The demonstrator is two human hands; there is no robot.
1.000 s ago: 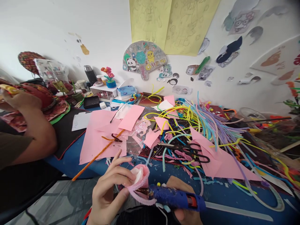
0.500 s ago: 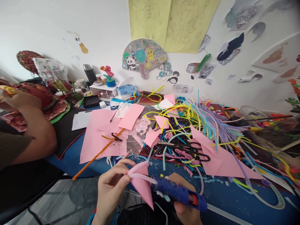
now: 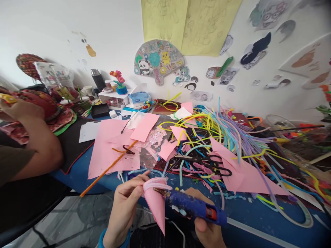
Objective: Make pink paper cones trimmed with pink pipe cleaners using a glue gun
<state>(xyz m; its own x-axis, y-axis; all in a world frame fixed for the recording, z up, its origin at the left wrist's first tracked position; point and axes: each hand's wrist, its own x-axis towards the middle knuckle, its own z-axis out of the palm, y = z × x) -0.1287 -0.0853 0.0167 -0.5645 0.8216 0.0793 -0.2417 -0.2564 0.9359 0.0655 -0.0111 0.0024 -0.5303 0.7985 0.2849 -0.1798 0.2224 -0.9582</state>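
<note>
My left hand pinches the upper edge of a pink paper cone, whose point hangs downward. Around the cone's rim runs a pale pink pipe cleaner, its loose end sticking out to the right. My right hand is wrapped around a blue hot glue gun. The gun's nozzle is at the cone's side, just under the pipe cleaner; whether it touches the paper I cannot tell. A glue stick trails from the gun's back end.
Black scissors lie among scattered pipe cleaners and pink paper pieces. An orange pipe cleaner crosses a pink sheet and overhangs the table edge. At the left, another person's arm rests near a black mat.
The cone has turned more upright and its rim has tipped into view. The glue gun's nozzle now sits beneath the pipe cleaner's loose end, where earlier that end lay across it.
</note>
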